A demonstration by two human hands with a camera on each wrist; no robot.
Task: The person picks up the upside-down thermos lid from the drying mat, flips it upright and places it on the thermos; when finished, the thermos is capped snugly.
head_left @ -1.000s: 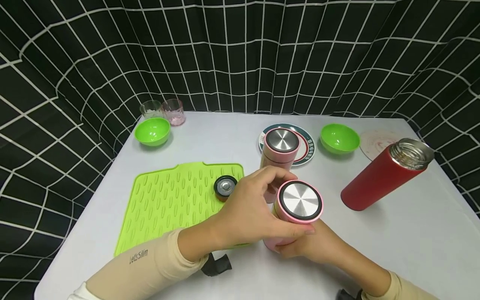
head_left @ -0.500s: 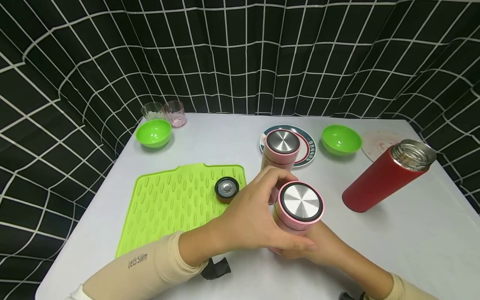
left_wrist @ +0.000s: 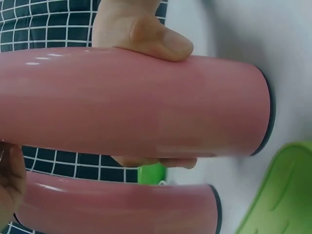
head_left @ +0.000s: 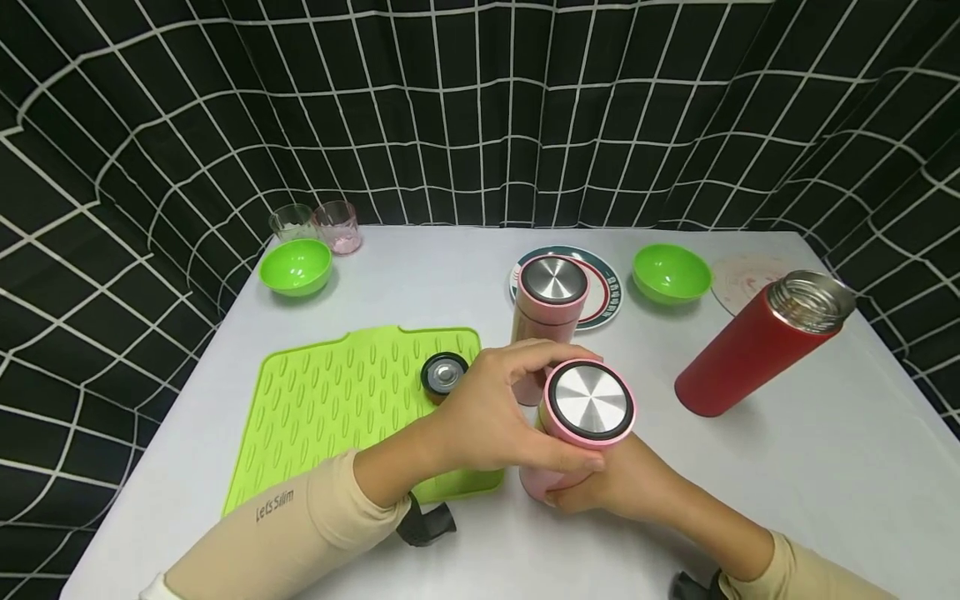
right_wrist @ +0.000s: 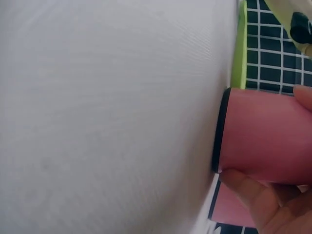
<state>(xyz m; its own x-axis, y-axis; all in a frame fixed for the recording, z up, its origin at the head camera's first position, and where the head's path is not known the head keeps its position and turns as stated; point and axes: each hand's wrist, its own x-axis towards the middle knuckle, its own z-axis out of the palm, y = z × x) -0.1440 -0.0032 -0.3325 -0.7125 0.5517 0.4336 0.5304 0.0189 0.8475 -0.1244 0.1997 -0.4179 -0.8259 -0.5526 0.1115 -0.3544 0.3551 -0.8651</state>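
My left hand (head_left: 487, 408) grips the upper part of a pink thermos (left_wrist: 146, 102), thumb and fingers spread round it just below its steel-topped lid (head_left: 590, 402). Lower on the same thermos, my right hand (head_left: 618, 479) holds the body, thumb on one side and fingers on the other. Its black-rimmed base is down at the white tabletop in the right wrist view. A second pink thermos (head_left: 551, 304), also lidded, stands upright just behind it. To the left, a small round black-edged stopper (head_left: 444, 375) lies on a green drying mat (head_left: 337, 400).
A red thermos (head_left: 750, 354) with an uncovered mouth stands at the right. Behind are a patterned plate (head_left: 603, 304), a green bowl (head_left: 671, 273) and a pale round mat (head_left: 742, 279). Another green bowl (head_left: 296, 267) and two glasses (head_left: 339, 227) stand at the far left.
The head view has shifted slightly, moving the scene left. My left thumb dipped half a second ago and now sits higher on the thermos again. Both hands keep their hold.
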